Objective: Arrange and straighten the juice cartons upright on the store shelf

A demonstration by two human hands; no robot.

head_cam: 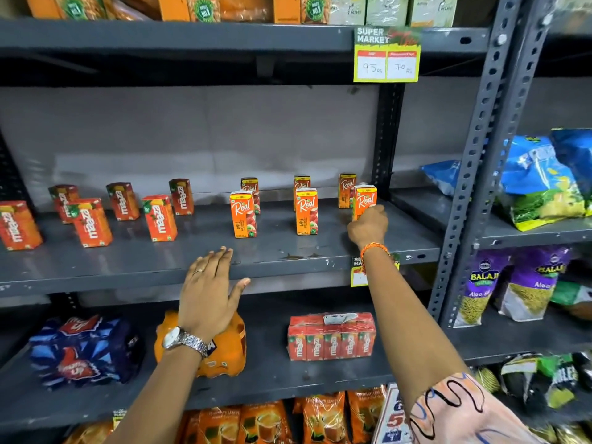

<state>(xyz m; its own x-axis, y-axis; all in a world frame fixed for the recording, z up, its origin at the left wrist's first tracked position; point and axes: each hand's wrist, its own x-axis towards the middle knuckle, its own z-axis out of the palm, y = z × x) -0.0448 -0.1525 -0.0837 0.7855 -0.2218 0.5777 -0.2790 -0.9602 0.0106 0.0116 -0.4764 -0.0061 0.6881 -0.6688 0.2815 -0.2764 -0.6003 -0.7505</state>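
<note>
Grey metal shelf (160, 264), juice cartons (242, 214) upright

The front strip of the grey shelf (282, 251) is bare, giving a hand open passage along its edge. Behind it, 6 Maaza cartons (159, 217) and 6 Real cartons (242, 214) stand in staggered pairs with clear gaps between columns. The right hand (368, 227) fills the gap beside the upright post (384, 139), which probably blocks reach further right.
</note>
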